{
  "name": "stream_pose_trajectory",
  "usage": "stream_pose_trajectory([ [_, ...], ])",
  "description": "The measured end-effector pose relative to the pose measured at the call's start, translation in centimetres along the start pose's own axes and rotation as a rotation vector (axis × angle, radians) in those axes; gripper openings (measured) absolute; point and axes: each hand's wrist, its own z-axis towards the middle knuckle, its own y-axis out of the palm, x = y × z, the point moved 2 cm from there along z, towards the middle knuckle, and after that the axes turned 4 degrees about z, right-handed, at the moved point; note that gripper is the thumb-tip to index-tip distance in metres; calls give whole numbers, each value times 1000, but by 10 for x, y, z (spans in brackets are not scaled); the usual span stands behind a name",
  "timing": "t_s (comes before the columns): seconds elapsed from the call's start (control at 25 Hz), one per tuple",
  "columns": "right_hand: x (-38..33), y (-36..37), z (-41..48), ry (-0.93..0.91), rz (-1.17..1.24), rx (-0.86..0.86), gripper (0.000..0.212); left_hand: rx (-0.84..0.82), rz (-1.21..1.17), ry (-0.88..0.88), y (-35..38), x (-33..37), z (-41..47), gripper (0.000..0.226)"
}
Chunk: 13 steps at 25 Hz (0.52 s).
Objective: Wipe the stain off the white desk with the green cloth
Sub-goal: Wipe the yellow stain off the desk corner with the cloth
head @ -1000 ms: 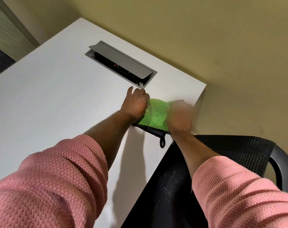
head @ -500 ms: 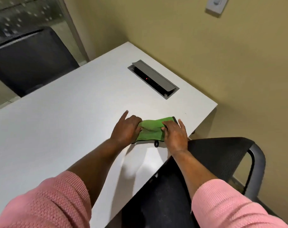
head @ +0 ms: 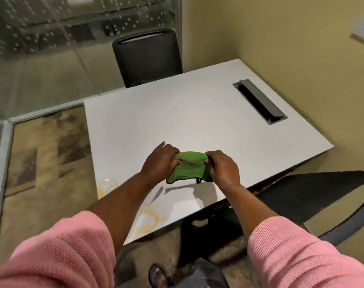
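Observation:
The green cloth (head: 190, 166) with a dark hem hangs above the white desk (head: 197, 121), stretched between both hands. My left hand (head: 159, 163) grips its left end and my right hand (head: 223, 167) grips its right end. The cloth casts a shadow on the desk below it. A yellow swirled stain (head: 148, 220) lies on the near left corner of the desk, partly hidden by my left forearm. A second patch of the yellow stain (head: 107, 186) sits at the desk's left edge.
A grey cable hatch (head: 260, 101) is set into the desk's far right. One black chair (head: 147, 57) stands beyond the desk, another black chair (head: 322, 194) at its near right. Glass partition on the left, beige wall on the right.
The cloth has been lifted off the desk near the right corner and now hangs between both hands, closer to the near left. The view has swung back and left, showing the yellow stain.

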Motion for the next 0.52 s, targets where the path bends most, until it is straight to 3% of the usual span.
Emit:
stream_pose_trajectory([
  [0.28,-74,55,-69,-76,-73,-289,54,5,-29,-154,7,-53,-140,19],
  [0.52,-88,99,-88,-153,-158,-534,55,-18,-51,-349,36,-81,-200,27],
])
